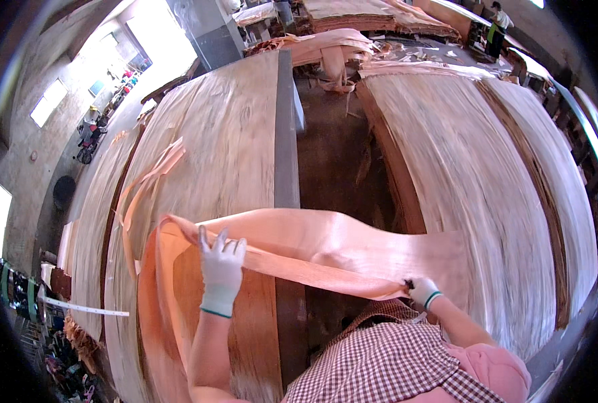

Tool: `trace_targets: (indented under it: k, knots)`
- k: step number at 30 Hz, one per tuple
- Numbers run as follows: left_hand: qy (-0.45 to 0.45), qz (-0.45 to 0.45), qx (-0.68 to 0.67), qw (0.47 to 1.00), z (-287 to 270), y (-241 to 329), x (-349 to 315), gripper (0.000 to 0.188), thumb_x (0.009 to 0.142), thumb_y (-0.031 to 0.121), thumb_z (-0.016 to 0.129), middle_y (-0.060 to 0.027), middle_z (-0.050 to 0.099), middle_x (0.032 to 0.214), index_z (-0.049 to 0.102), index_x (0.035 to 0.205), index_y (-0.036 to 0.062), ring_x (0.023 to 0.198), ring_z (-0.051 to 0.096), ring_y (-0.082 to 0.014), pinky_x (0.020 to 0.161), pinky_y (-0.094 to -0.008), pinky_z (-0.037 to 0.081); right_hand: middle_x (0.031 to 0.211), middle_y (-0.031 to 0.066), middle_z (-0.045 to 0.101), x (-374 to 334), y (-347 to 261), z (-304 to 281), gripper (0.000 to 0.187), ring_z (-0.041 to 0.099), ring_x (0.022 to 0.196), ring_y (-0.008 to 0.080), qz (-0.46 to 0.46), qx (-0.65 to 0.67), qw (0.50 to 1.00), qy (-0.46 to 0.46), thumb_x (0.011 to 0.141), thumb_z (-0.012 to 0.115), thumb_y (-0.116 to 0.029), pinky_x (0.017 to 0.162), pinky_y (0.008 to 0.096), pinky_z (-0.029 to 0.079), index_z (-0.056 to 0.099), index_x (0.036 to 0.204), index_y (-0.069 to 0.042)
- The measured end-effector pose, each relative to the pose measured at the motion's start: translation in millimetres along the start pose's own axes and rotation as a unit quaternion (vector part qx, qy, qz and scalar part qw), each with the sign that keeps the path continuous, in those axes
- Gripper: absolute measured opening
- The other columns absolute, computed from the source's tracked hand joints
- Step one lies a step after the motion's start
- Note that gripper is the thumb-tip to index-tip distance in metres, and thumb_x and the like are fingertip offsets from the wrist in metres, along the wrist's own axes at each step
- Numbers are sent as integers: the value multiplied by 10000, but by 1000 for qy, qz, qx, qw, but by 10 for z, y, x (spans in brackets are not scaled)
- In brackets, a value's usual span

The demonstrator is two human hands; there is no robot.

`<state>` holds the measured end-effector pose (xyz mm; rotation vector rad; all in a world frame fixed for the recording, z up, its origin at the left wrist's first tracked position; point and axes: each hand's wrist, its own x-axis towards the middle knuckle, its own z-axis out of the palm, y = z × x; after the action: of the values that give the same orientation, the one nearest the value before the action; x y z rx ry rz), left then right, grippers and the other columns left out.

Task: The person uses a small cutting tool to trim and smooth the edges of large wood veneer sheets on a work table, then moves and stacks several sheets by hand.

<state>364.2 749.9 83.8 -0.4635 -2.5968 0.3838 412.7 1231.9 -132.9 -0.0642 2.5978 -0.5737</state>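
A long, pale orange wood veneer sheet (299,225) curves in loose folds across the gap between two veneer stacks. My left hand (222,269), in a white glove with greyish fingertips, lies against its folded left part with the fingers stretched and apart. Farther right, my gloved right hand (422,291) is closed on the narrow end of the veneer's front fold. Something small and dark shows at its fingertips; I cannot make out what. The veneer's far right end rests on the right stack, and its left folds hang over the left stack.
The left veneer stack (225,134) has a grey edge strip; torn veneer strips (154,171) lie on it. Across the dark gap stands the right veneer stack (447,148). More stacked veneer (379,15) is at the back. A person (497,32) stands far right. A white strip (87,308) juts in at left.
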Motion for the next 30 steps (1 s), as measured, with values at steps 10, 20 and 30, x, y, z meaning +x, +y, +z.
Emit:
trace_targets:
  k: [10,20,30]
  knots:
    - [16,-177,44,983,-655,-456,895,271,737,26,583,-61,643,954,656,985,107,964,602,-220,1038,-449,354,663,163,603,1256,-947,-3030,52,621,619,278,-191,76,972,112,755,583,-71,597,376,478,593,786,-29]
    - [8,-354,99,930,-761,-1130,1668,339,783,18,577,-105,637,1044,638,1100,124,958,592,-308,881,-399,452,671,45,621,3678,-2857,-5214,151,578,570,116,-454,30,889,55,742,635,-158,551,283,478,608,808,-25]
    - [23,-534,132,835,-526,-2398,1489,312,888,235,586,-182,641,1057,616,1143,59,972,635,-288,838,-341,478,655,102,653,4718,-5807,-5831,161,635,588,184,-569,-16,778,266,749,645,-162,536,317,499,667,767,-3]
